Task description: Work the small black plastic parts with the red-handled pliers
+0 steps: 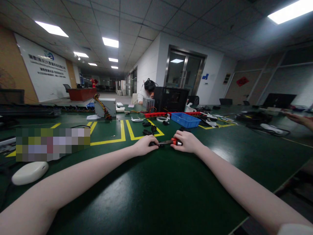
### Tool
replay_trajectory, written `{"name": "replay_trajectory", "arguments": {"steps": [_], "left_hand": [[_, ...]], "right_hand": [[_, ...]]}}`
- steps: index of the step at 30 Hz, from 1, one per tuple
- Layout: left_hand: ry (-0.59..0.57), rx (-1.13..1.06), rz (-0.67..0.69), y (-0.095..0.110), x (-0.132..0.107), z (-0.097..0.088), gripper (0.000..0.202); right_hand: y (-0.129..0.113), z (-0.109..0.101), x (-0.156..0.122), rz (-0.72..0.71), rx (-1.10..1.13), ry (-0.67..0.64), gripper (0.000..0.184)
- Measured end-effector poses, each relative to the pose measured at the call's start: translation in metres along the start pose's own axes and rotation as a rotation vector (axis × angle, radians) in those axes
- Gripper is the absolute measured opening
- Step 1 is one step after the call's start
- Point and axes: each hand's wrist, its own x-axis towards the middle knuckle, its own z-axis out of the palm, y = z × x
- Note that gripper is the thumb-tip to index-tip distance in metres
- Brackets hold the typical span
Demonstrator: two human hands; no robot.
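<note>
Both my arms stretch out over a dark green table (pixel 151 192). My right hand (pixel 187 141) is closed round the red handles of a pair of pliers (pixel 171 142) that lies level just above the tabletop. My left hand (pixel 144 145) is closed at the pliers' tip, pinching a small black part (pixel 153 144) that I cannot make out. Several more small black parts (pixel 148 132) lie on the table just beyond my hands.
A blue bin (pixel 185 119), red trays (pixel 155 114), a power supply box with coloured wires (pixel 105 107) and a black computer case (pixel 171 99) stand further back. A white oval object (pixel 29 172) lies at the left. Another person sits behind the case; someone's hand (pixel 299 119) shows at the right.
</note>
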Motion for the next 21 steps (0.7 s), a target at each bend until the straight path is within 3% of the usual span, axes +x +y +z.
{"name": "replay_trajectory", "arguments": {"steps": [12, 21], "left_hand": [[-0.016, 0.001, -0.013, 0.002, -0.0004, -0.0014, 0.011], [-0.031, -0.031, -0.022, 0.0084, -0.0002, -0.0055, 0.012]], "right_hand": [[0.0045, -0.0005, -0.0001, -0.019, -0.007, -0.003, 0.039], [0.0067, -0.0066, -0.0016, 0.029, 0.048, 0.091, 0.034]]}}
